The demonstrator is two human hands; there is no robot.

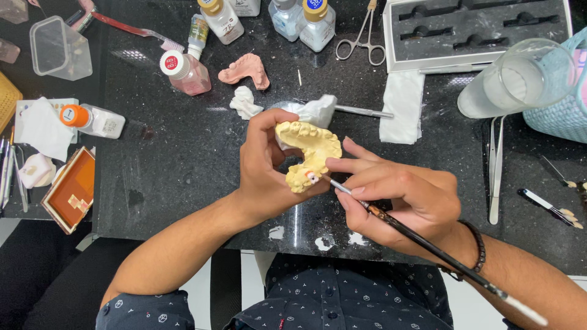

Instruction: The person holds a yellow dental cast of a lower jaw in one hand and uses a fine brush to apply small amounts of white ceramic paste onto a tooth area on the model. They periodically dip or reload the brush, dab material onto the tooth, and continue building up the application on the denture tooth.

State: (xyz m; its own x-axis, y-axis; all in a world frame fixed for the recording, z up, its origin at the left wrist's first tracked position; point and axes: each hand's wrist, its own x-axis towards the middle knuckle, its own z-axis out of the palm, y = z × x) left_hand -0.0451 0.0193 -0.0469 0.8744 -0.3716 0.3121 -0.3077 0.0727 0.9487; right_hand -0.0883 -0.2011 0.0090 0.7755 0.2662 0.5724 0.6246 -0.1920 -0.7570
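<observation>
Left hand [264, 165]: fingers curled closed around a yellow dental cast [309, 153], thumb and forefinger gripping its arch from above and below. The cast sits at the centre of the view, held clear above the black speckled worktop [171, 165], teeth facing up.

Right hand [397, 198]: fingers pinched shut on a thin black brush [428, 244] in a pen grip. The handle runs out toward 4 o'clock, past a dark bead bracelet [476, 247] on the wrist. The brush tip touches a small white-and-red tooth piece [312, 178] at the cast's lower end (contact appears direct; the tip itself is too small to judge further).

Surroundings, taken from the cast:
- 11 o'clock: a pink gum-coloured cast [246, 69] and a pink-filled jar with a white lid [185, 72].
- 12 o'clock, just behind the cast: crumpled white tissue [315, 112] with a metal instrument [361, 111] lying beside it.
- 1 o'clock: scissors [361, 38], a grey foam-lined case [477, 30] and a folded white cloth [402, 107].
- 2 o'clock: a clear glass tumbler [520, 78] tipped on its side.
- 3 o'clock: metal tweezers [494, 168].
- 9 o'clock: an orange-capped bottle [92, 120] lying flat.
</observation>
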